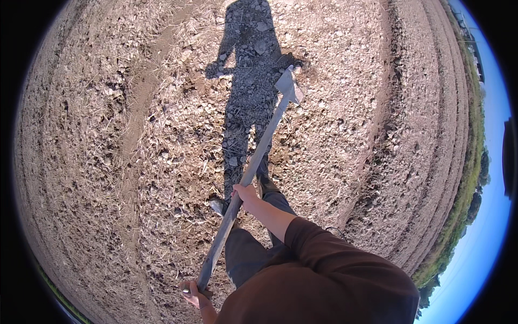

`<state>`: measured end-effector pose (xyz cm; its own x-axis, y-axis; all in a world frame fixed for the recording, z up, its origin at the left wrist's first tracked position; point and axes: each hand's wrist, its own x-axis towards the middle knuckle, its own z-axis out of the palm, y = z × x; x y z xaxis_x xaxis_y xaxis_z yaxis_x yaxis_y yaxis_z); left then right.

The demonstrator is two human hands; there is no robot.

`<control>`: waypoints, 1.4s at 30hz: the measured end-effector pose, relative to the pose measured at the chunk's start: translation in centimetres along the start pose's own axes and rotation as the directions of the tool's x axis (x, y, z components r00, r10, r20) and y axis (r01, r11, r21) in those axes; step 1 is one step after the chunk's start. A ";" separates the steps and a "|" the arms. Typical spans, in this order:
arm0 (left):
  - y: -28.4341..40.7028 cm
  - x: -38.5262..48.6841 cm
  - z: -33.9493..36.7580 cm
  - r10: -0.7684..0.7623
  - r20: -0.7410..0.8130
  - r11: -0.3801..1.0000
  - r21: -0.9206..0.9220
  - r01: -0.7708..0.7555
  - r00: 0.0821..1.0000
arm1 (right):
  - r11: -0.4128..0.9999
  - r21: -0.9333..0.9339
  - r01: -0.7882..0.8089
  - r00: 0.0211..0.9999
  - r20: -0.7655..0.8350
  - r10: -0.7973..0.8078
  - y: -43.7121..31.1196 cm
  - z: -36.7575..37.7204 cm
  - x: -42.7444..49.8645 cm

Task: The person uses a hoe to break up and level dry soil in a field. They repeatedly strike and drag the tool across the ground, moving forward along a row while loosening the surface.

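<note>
A long-handled spade slants across the view, its weathered wooden shaft (259, 152) running from lower left to upper right. My right hand (246, 195) is wrapped around the middle of the shaft. At the near end, my left hand (194, 293) grips what looks like a short wooden crosspiece (207, 294). The grey metal blade (288, 86) is at the far end, out in front of my feet, beside my shadow. Whether the blade touches the soil I cannot tell.
Dry, cloddy soil with straw (182, 117) surrounds me. A bare furrow (135, 109) runs along the left, another (380, 109) along the right. My left shoe (217, 205) and right shoe (266, 184) stand on the soil. Grass and trees (473, 206) border the field at right.
</note>
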<state>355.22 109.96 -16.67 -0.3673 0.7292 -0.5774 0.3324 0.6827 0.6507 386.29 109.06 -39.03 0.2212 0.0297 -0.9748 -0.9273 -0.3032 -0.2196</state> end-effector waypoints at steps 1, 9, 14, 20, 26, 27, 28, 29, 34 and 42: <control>-1.0 0.1 -2.3 0.136 -0.064 0.991 0.003 -0.136 0.989 | 0.999 0.022 -0.038 0.998 0.043 0.037 2.2 0.5 -0.3; 5.1 0.3 -3.2 0.044 -0.116 0.991 0.127 -0.029 0.992 | 0.975 -0.098 -0.199 0.973 0.098 0.209 3.9 2.6 -2.9; 6.9 -1.9 13.6 0.180 0.282 0.982 -0.107 -0.156 0.942 | 0.923 0.375 0.088 0.993 0.043 -0.112 -11.3 -2.9 6.3; 12.1 -0.9 12.4 0.498 0.393 0.798 0.140 -0.586 0.773 | 0.837 0.520 0.169 0.951 0.136 -0.276 -14.1 -0.9 3.2; 10.5 -0.5 4.6 0.689 0.198 0.658 0.233 -0.716 0.698 | 0.876 0.479 -0.057 0.964 0.255 -0.076 -10.4 3.0 -5.1; 10.3 -0.8 3.7 0.718 0.183 0.643 0.195 -0.741 0.671 | 0.883 0.467 -0.054 0.949 0.300 -0.101 -10.3 3.8 -5.9; 10.2 -1.2 3.3 0.759 0.162 0.606 0.181 -0.775 0.631 | 0.873 0.480 -0.088 0.934 0.345 -0.096 -10.7 4.7 -6.4; 10.3 -1.7 2.8 0.758 0.207 0.622 0.058 -0.781 0.619 | 0.871 0.486 -0.066 0.925 0.358 -0.130 -11.2 5.6 -6.6; 12.4 -3.1 2.7 0.877 0.360 0.313 0.077 -0.947 0.319 | 0.820 0.566 -0.090 0.781 0.551 -0.294 -13.5 9.2 -6.1; 14.0 -4.6 0.5 0.848 0.524 0.044 0.080 -0.996 0.080 | 0.787 0.576 -0.220 0.832 0.532 -0.156 -6.4 4.6 -6.9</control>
<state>361.99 116.24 -5.14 0.7078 0.6618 0.2469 0.4503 -0.6921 0.5641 389.34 115.15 -31.09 0.1682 0.5788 -0.7979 -0.9528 0.3031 0.0191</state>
